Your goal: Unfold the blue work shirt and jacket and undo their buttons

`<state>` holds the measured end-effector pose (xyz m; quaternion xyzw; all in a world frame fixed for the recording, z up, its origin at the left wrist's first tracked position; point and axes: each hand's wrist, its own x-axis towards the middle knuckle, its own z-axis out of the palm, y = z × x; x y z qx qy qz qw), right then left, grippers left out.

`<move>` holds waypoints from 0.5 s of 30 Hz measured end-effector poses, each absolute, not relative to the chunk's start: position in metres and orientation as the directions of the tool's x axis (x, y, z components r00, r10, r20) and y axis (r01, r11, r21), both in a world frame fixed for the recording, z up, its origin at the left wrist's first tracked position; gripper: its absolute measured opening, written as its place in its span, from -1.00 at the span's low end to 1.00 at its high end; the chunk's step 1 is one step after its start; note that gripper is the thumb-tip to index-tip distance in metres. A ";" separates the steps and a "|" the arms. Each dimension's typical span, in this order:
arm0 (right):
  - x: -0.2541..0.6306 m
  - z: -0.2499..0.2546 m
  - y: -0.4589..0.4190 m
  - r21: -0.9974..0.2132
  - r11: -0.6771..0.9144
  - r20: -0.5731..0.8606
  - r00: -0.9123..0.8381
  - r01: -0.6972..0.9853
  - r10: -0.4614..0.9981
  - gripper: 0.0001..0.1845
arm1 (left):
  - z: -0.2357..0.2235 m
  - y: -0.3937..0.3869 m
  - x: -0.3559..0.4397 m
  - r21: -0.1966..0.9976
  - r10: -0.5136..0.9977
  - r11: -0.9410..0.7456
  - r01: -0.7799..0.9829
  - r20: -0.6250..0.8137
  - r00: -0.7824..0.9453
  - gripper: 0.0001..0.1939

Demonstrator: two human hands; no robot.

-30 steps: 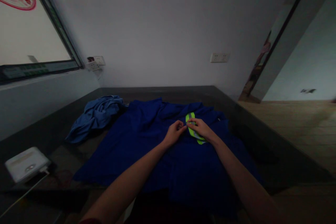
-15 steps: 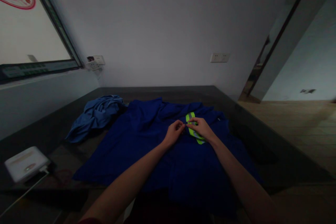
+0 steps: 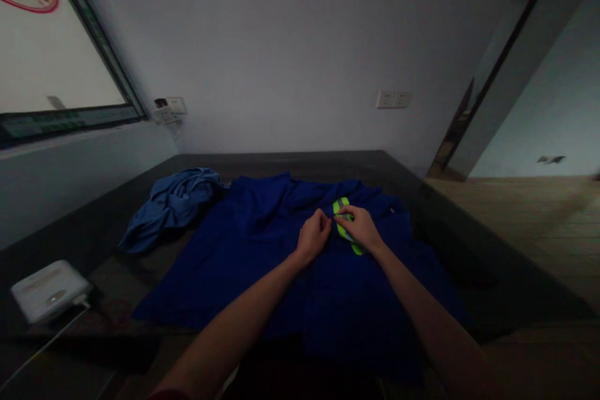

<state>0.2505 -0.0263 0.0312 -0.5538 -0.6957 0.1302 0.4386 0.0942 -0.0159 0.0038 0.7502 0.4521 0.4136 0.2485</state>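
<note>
- White box [image 3: 51, 290] with a cord, near left on the dark table [image 3: 323, 161].
- Blue garment [image 3: 225, 262], spread across the table's middle.
- Left hand [image 3: 314, 234], curled, and right hand [image 3: 360, 225], fingers bent, just beside each other over it; cannot tell whether either grips.
- Yellow-green strip [image 3: 357, 249] on the garment, under the right hand.
- Crumpled blue cloth [image 3: 175, 203], far left.

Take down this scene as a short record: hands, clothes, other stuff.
left hand: fingers curled, over blue garment; grip unclear
right hand: fingers bent, over yellow-green strip; grip unclear
garment: spread on dark table
crumpled cloth: left of garment
white box: table's left side, cable attached
wall sockets: beyond table
</note>
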 end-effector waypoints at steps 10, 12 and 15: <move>0.238 0.030 -0.037 -0.540 0.437 0.526 -0.116 0.719 0.842 -0.88 | -0.006 -0.013 0.095 0.812 0.902 -0.431 0.393 0.397 0.169 -0.84; 0.236 0.029 -0.039 -0.473 0.450 0.532 -0.162 0.758 0.831 -0.86 | -0.008 -0.011 0.095 0.853 0.906 -0.422 0.307 0.392 0.156 -0.83; 0.233 0.028 -0.042 -0.357 0.461 0.540 -0.223 0.812 0.811 -0.84 | -0.009 -0.011 0.095 0.923 0.928 -0.358 0.143 0.334 0.166 -0.82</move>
